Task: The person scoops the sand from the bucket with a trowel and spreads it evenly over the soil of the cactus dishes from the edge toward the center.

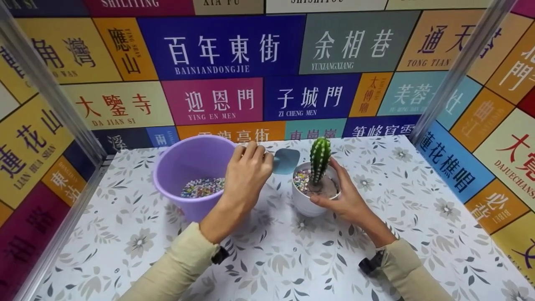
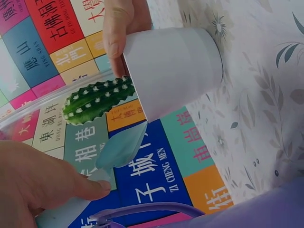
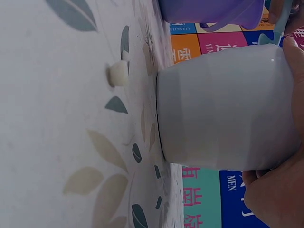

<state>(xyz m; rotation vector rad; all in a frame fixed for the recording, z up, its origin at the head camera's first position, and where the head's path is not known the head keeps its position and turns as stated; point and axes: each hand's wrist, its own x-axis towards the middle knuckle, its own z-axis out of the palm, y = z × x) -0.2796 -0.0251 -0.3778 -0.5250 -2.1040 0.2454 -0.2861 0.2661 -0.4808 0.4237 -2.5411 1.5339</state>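
The white flowerpot (image 1: 308, 207) stands on the table's leaf-patterned cloth (image 1: 271, 267), to the left of the right hand (image 1: 353, 202), the nearer hand, which grasps it by its right side, thumb across the near part of the rim and fingers round the far side. The cactus (image 1: 320, 159) rises from it with its long axis roughly upright; multicoloured pebbles (image 1: 301, 180) cover the left part of the surface, while a greyish patch (image 1: 330, 188) lies bare to the right of the stem.

Just beyond the pot's left rim is the blue-grey scoop (image 1: 286, 161), its handle gripped in the left hand (image 1: 248, 175), fingers curled and thumb laid along it. The key relation is here: the scoop's long axis runs from the left hand rightward to the pot, blade foremost, so its tip is at the rim on the pebbled side, opposite the right hand's grip. Whether tip and rim touch cannot be told. No pebbles show on the blade from the head camera.

Farther left, beside and partly behind the left forearm, the purple bucket (image 1: 190, 209) leans slightly in view, with more pebbles (image 1: 202, 188) on its floor. The wall of lettered panels (image 1: 221, 46) stands behind everything.
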